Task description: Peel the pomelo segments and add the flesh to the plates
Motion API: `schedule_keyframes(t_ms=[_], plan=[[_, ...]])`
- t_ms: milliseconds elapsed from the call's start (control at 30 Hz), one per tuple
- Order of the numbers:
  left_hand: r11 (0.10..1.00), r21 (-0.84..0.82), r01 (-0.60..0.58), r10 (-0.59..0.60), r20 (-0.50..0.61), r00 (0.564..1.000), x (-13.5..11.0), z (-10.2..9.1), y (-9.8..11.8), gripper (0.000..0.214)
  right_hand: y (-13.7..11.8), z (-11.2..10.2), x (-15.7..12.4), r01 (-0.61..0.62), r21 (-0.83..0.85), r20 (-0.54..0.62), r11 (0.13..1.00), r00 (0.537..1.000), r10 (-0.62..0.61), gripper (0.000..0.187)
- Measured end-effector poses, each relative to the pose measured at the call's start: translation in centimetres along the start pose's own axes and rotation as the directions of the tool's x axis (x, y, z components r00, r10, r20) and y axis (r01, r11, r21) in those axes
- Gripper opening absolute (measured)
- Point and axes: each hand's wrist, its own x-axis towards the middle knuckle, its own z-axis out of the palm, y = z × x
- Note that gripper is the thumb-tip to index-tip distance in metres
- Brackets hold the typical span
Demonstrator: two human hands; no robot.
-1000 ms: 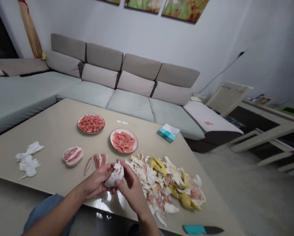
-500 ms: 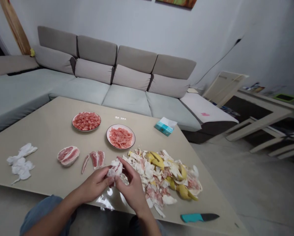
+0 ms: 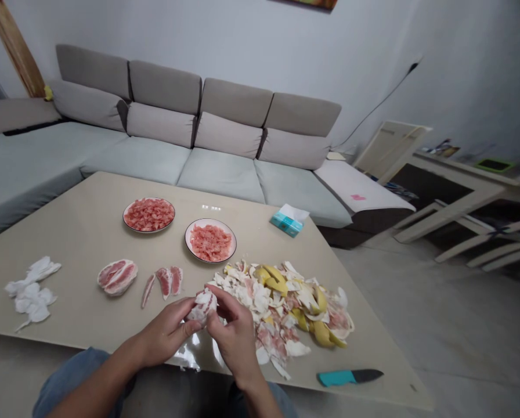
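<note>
Between my two hands, over the near edge of the table, is a chunk of pomelo (image 3: pixel 203 306) with white pith and some red flesh showing. My left hand (image 3: pixel 170 328) grips it from the left, thumb in front. My right hand (image 3: pixel 233 325) has its fingers and thumb closed on the right side. Just beyond lie a few loose pomelo segments (image 3: pixel 164 281) and, farther left, a larger peeled pomelo piece (image 3: pixel 118 277). A wide heap of peel and pith (image 3: pixel 281 302) spreads to the right of my hands.
Two plates of pink pomelo flesh, a left plate (image 3: pixel 149 215) and a right plate (image 3: pixel 211 242), stand farther back. A turquoise-handled knife (image 3: pixel 349 377) lies near the right front edge. A tissue pack (image 3: pixel 289 220) and crumpled tissues (image 3: pixel 34 290) are on the table (image 3: pixel 90 232). A sofa (image 3: pixel 220 168) stands behind.
The view has shifted slightly, so everything sits a little farther left. Both hands still hold the pomelo chunk, which is turned slightly and shows more of its pithy side.
</note>
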Motion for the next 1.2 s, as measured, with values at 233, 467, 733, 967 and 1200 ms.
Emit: schedule_keyframes(t_ms=[233,467,733,967,1200], plan=[[0.995,0.055,-0.087,0.084,0.048,0.995,-0.3,0.5,-0.2,0.038,-0.1,-0.8,0.6,-0.171,0.163,-0.04,0.972,0.983,0.18,0.021],[0.996,0.051,-0.079,0.087,-0.171,0.981,0.6,0.0,-0.2,0.034,-0.1,-0.6,0.7,-0.128,0.264,0.084,0.956,0.99,0.11,0.034],[0.956,0.271,-0.11,0.185,-0.268,0.945,0.1,1.0,-0.7,0.021,0.1,1.3,0.0,-0.033,0.131,-0.039,0.991,0.998,0.039,0.037],[0.907,0.383,-0.174,0.337,-0.413,0.846,-0.1,2.8,-1.5,0.016,0.1,2.8,-0.7,-0.076,0.04,-0.174,0.996,0.981,0.082,0.042],[0.919,0.356,-0.17,0.341,-0.498,0.797,-0.4,4.1,-2.3,0.021,-0.3,3.6,-1.4,-0.078,0.051,-0.238,0.996,0.967,0.088,0.044]])
